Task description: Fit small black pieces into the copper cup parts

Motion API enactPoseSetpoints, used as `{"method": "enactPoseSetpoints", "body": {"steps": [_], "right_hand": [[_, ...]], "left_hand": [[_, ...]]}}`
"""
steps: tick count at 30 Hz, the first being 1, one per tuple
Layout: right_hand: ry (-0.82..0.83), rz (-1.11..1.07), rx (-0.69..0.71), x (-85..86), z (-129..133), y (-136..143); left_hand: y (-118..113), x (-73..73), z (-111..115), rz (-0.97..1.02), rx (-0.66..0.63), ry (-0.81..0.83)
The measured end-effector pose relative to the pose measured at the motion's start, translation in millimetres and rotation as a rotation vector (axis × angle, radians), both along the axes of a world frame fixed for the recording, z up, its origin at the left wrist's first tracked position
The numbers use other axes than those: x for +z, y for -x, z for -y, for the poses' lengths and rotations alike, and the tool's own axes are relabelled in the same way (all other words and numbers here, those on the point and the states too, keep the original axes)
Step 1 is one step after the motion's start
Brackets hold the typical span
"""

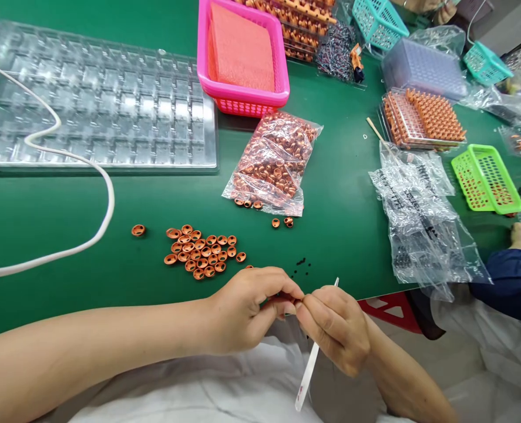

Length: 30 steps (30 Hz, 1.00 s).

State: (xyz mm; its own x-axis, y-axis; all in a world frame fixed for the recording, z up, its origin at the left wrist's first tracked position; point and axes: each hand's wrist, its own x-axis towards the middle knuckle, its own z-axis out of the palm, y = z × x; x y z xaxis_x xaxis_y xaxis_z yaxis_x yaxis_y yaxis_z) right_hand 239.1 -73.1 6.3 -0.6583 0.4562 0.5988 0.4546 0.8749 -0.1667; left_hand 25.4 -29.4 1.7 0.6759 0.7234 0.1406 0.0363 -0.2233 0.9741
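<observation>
Left hand (242,308) and right hand (337,326) meet, fingertips closed on one mostly hidden piece (298,300); the right also holds one white tool (308,373). Beyond: roughly two dozen clustered cups (205,252), one bag (273,158).

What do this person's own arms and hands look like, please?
The left hand and right hand are bare, with no gloves, rings or watch showing. Both forearms show no sleeves, and a pale garment is visible below.

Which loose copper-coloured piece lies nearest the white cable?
The lone piece left of the cluster; a gap of green table separates it from the rest.
</observation>
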Motion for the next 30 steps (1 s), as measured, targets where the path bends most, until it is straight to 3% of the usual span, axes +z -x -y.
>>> {"method": "enactPoseSetpoints", "body": {"steps": [6, 12, 15, 22, 30], "right_hand": [[0.036, 0.003, -0.02, 2.8, 3, -6], [0.236, -0.185, -0.163, -5.7, 5, -2], [0.315, -0.342, -0.292, -8.6, 8, 5], [0.473, -0.532, -0.503, -9.7, 14, 16], [0.664, -0.612, -0.455, -12.6, 15, 23]], "left_hand": [[1, 8.0, -8, 0.001, -0.079, 0.17], [-3, 7.3, -17, 0.07, -0.101, 0.805], [-5, 4.5, -21, 0.132, -0.103, 1.0], [-6, -1.7, -24, 0.195, -0.081, 1.222], [-7, 0.1, -21, 0.171, -0.064, 1.359]]}}
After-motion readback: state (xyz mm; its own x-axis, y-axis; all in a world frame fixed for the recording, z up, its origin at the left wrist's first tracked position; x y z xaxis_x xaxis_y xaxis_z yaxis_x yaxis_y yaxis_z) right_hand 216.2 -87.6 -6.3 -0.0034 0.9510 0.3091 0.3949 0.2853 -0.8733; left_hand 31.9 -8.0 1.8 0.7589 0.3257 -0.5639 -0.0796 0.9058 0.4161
